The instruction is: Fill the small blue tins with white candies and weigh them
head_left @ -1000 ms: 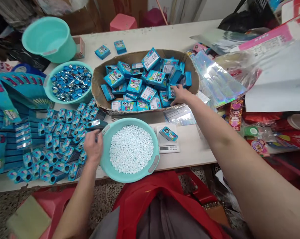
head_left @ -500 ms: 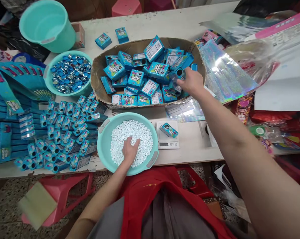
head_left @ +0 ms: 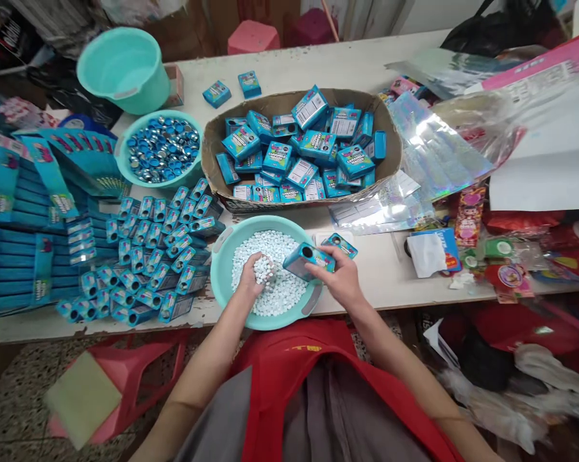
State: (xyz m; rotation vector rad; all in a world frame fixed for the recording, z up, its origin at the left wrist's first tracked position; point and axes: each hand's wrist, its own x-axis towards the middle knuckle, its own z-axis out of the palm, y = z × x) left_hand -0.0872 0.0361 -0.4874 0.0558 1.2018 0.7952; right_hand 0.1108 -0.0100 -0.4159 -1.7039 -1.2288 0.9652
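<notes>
My left hand [head_left: 251, 277] is cupped around a handful of small white candies, just above the heap of loose white candies [head_left: 274, 301] in a teal basin [head_left: 222, 276]. My right hand [head_left: 341, 280] grips a blue candy box [head_left: 299, 259], tilted over the basin's right side. A dark round hole shows in the end of this box. Just behind my right hand, another blue box [head_left: 340, 244] lies on a white scale [head_left: 322, 238], which is mostly hidden.
Behind the basin stands a cardboard box [head_left: 217, 183] full of blue boxes. Several upright blue boxes [head_left: 154, 237] crowd the left. A teal bowl [head_left: 122, 151] holds metal caps, with a teal bucket [head_left: 125, 64] behind it. Shiny plastic sheets [head_left: 443, 154] lie at right.
My right hand has come from the cardboard box to the basin, bringing a blue box. My left hand has lifted out of the candies with a handful. The view has shifted slightly.
</notes>
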